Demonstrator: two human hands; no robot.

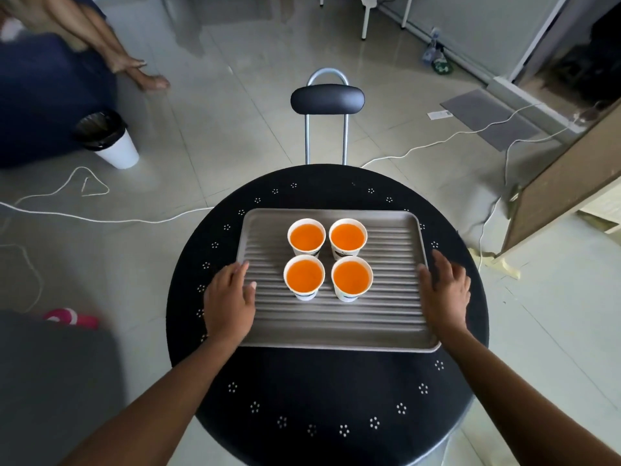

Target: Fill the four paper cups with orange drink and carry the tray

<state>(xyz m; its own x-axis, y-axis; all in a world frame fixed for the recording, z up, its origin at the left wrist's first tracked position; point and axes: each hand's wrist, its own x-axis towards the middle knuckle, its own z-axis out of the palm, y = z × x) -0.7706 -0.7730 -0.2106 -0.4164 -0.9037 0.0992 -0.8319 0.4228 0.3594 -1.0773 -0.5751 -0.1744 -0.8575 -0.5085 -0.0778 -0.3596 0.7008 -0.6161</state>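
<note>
While cups brim, tray [386, 317] between spread, unclenched fingers [247, 267] of both hands.

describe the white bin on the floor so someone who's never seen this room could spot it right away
Start at the round black table holding the tray, then look to the floor beyond its far left. There a tapered white bin stands beside dark blue furniture. Its black liner sets it apart.

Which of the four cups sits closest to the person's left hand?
The near-left cup, in the row closer to the person, on the side of the left hand. The other three stand farther along the tray.
</note>
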